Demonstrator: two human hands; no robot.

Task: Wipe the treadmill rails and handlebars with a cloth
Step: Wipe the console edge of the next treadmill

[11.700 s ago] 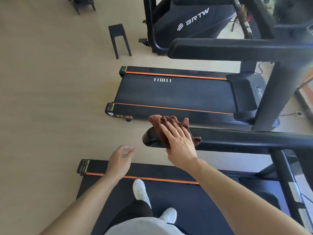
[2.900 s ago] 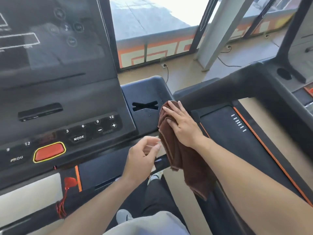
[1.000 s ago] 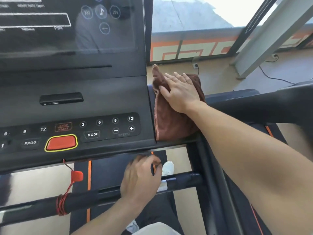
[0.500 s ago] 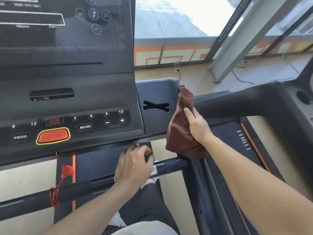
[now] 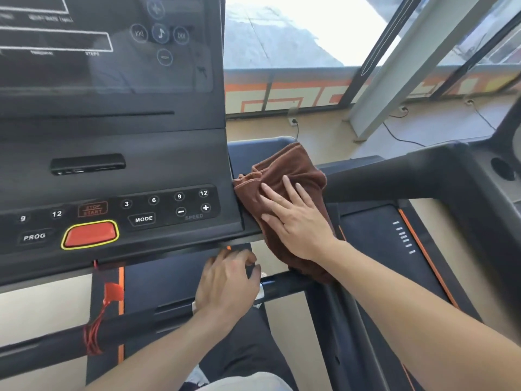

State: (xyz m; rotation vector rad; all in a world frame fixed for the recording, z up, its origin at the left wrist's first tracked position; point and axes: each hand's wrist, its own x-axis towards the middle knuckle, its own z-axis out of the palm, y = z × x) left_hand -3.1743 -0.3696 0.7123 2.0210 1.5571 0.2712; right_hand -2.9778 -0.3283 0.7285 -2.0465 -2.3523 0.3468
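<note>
A brown cloth (image 5: 293,170) lies spread over the black tray to the right of the treadmill console (image 5: 112,176). My right hand (image 5: 296,218) presses flat on the cloth with straight fingers, and the cloth's lower end hangs over the tray's front edge. Below the console runs the black front handlebar (image 5: 56,342). My left hand (image 5: 228,283) is curled over this bar near its right end. The right side handlebar (image 5: 394,176) leads away from the tray toward the right.
The console carries an orange stop button (image 5: 90,235) and speed keys (image 5: 194,207). A red safety cord (image 5: 94,331) is wound round the front bar. A second treadmill's belt (image 5: 377,244) lies to the right. Windows and a grey pillar (image 5: 408,69) stand ahead.
My right hand had lifted the cloth bunched beside the tray half a second ago; now it presses the cloth flat on the tray. My left hand has stayed on the front bar.
</note>
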